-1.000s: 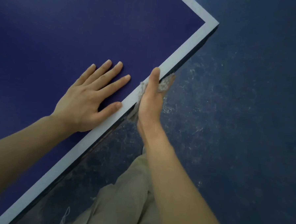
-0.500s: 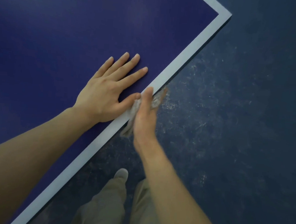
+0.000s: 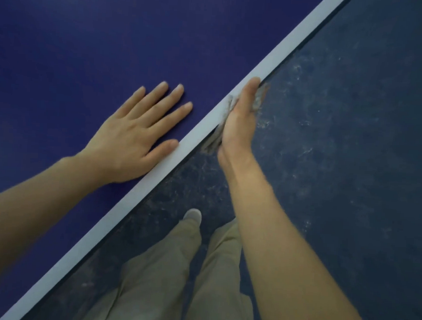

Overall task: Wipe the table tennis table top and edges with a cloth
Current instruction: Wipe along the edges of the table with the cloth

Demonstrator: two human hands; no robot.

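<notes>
Edge-wiping in hand: my right hand (image 3: 239, 122) presses the crumpled grey cloth (image 3: 216, 135) against the blue surface's white-bordered side (image 3: 155, 176), left hand (image 3: 143, 131) flat, fingers spread; next, I judge, slide along.

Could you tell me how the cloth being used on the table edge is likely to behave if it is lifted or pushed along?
The cloth is probably floppy: it bunches and hangs in folds under the right hand. It looks thin and crumpled, so likely light. Pushed along the table edge, it should slide yet may bunch up, as a loose end trails below the palm.
</notes>
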